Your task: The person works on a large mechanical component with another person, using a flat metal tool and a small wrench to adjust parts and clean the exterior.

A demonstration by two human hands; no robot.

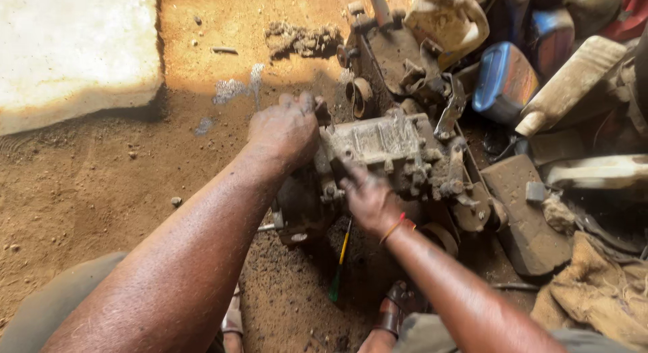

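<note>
A grimy grey metal engine part (395, 154), a cast block with bolts and brackets, rests on the dirt floor in the middle of the head view. My left hand (287, 130) grips its left end, fingers curled over the top edge. My right hand (368, 198) presses against the block's near side, with an orange-red band on the wrist; whether a tool is in it I cannot tell. A screwdriver (341, 262) with a yellow and green handle lies on the ground just below the block, under my right wrist.
A pale concrete slab (74, 49) fills the top left. Dirty plastic oil jugs (449, 19), a blue container (503, 79) and metal scrap crowd the top right. A tan cloth sack (594, 295) lies at the lower right. My sandalled foot (395, 312) is at the bottom.
</note>
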